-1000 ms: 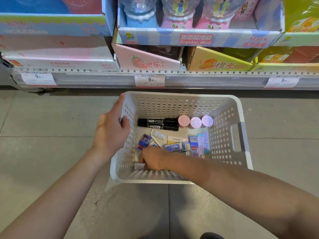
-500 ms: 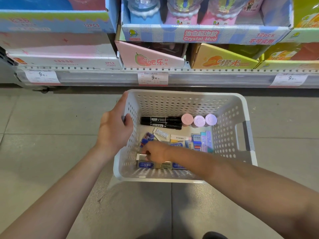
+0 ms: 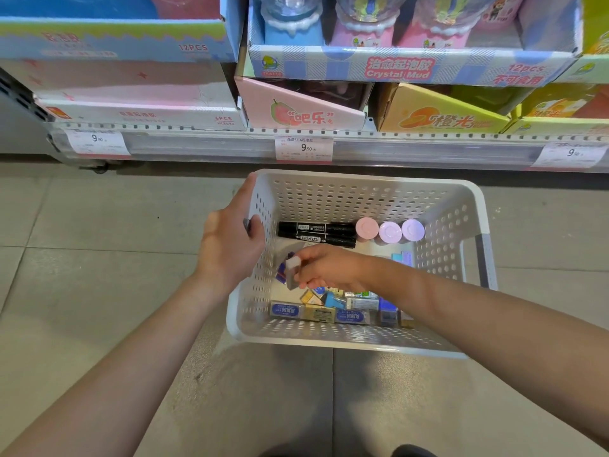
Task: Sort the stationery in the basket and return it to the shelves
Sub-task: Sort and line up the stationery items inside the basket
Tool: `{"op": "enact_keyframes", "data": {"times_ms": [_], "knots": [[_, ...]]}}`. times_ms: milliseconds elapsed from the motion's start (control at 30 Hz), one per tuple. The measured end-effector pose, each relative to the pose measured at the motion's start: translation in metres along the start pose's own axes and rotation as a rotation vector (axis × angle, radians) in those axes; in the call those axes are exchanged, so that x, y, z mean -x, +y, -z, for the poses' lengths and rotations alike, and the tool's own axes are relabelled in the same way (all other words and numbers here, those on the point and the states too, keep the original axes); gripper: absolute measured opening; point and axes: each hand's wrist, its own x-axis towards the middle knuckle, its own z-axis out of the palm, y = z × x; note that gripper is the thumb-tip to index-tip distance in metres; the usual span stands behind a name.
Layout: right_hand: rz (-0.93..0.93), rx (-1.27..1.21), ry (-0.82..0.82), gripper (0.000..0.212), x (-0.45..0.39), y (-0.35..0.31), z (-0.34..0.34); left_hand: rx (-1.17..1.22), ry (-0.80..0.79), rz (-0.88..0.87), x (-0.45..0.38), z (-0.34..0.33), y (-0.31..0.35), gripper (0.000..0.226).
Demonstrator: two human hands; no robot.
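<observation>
A white perforated basket (image 3: pixel 474 206) is held above the tiled floor in front of the shelves. My left hand (image 3: pixel 227 249) grips its left handle. My right hand (image 3: pixel 326 267) is inside the basket, raised above the contents, pinching a small white eraser (image 3: pixel 292 272) by its end. Two black markers (image 3: pixel 316 234) lie along the far wall beside three round pastel caps (image 3: pixel 389 230). Several small boxed erasers (image 3: pixel 316 313) are piled against the near wall; some lie hidden under my forearm.
A low shelf rail (image 3: pixel 362 148) with 9.90 price tags runs just beyond the basket. Display cartons sit on it: a pink one (image 3: pixel 296 110), an orange one (image 3: pixel 438 115), a Crystal Mud tray (image 3: pixel 395 65) above. Grey floor tiles (image 3: pixel 99 258) spread left.
My right hand has come up from the basket's near corner with a white eraser pinched in it. The erasers have slid to the near wall. The left hand keeps its grip.
</observation>
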Motion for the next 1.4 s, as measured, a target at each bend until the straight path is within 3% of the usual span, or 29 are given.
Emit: {"op": "enact_keyframes", "data": {"times_ms": [100, 200, 333, 467, 567, 633, 733, 933, 1100, 1267, 1333, 1400], "knots": [[-0.069, -0.273, -0.095, 0.025, 0.005, 0.001, 0.005, 0.005, -0.007, 0.004, 0.000, 0.000, 0.000, 0.062], [-0.053, -0.344, -0.110, 0.016, 0.007, 0.001, 0.005, 0.011, -0.009, -0.004, 0.001, 0.000, 0.000, 0.062], [0.004, -0.234, 0.010, 0.016, 0.006, 0.005, 0.008, 0.011, -0.005, -0.004, 0.001, 0.000, 0.002, 0.062], [0.001, -0.129, 0.013, 0.047, 0.009, 0.006, 0.012, 0.011, -0.004, 0.002, 0.003, 0.001, 0.005, 0.061], [0.038, -0.045, 0.040, 0.041, 0.008, 0.006, 0.016, 0.020, -0.006, -0.004, 0.002, 0.000, 0.004, 0.061], [0.042, 0.069, 0.139, 0.032, 0.005, 0.002, 0.017, 0.018, -0.011, -0.006, 0.001, 0.000, 0.003, 0.061], [0.124, 0.494, 0.264, 0.024, -0.008, -0.002, 0.014, 0.017, -0.009, -0.010, 0.000, -0.001, -0.001, 0.062], [0.221, 1.032, 0.086, 0.031, -0.033, 0.003, -0.007, 0.012, 0.014, -0.008, 0.000, -0.002, -0.003, 0.062], [0.188, 1.234, 0.026, 0.039, -0.027, 0.017, -0.011, 0.004, -0.001, -0.033, -0.001, -0.001, -0.002, 0.062], [0.153, 1.180, 0.003, 0.032, -0.025, 0.014, -0.008, 0.026, -0.018, -0.049, 0.000, 0.001, 0.000, 0.063], [0.192, 1.001, 0.088, 0.031, -0.034, 0.011, -0.008, 0.025, -0.015, -0.040, -0.001, 0.000, -0.002, 0.063], [0.229, 0.840, 0.281, 0.032, -0.041, 0.007, -0.008, 0.017, -0.009, -0.032, -0.002, 0.001, -0.002, 0.064]]}}
